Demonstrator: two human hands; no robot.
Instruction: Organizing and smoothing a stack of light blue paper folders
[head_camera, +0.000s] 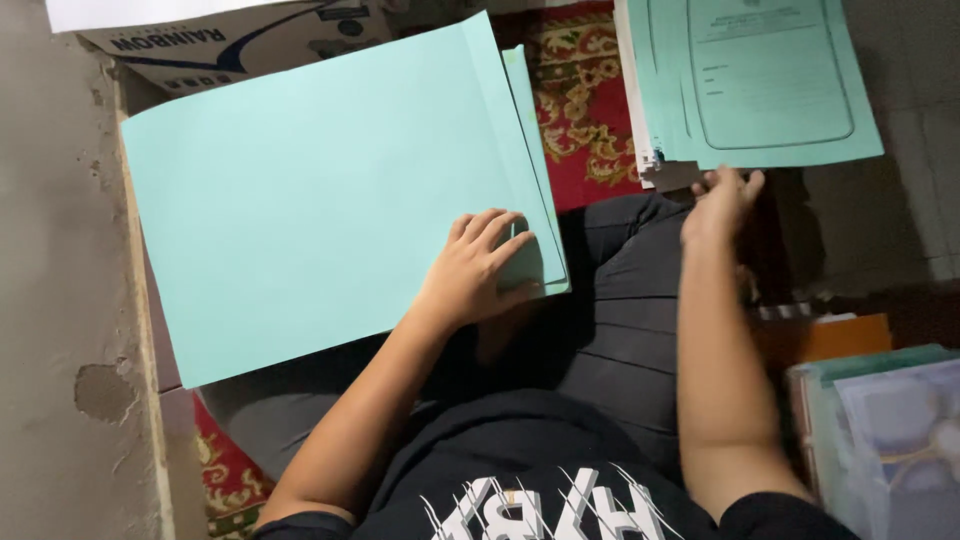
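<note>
two hands (480, 265), two stacks of pale green folders (320, 190), one cardboard box (230, 40), one red patterned carpet (580, 100), one pile of mixed folders (880, 430) at right.

Red patterned rug (585, 110) on floor, w/ green folder stack (760, 80), cardboard box (235, 40)

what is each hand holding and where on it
Left hand presses flat on the big green folder near its lower right corner. Right hand touches the printed folder stack at its bottom edge.

Plain mint-green folder (310, 190) flat on the lap; printed green folder stack (770, 80) beyond the knee.
</note>
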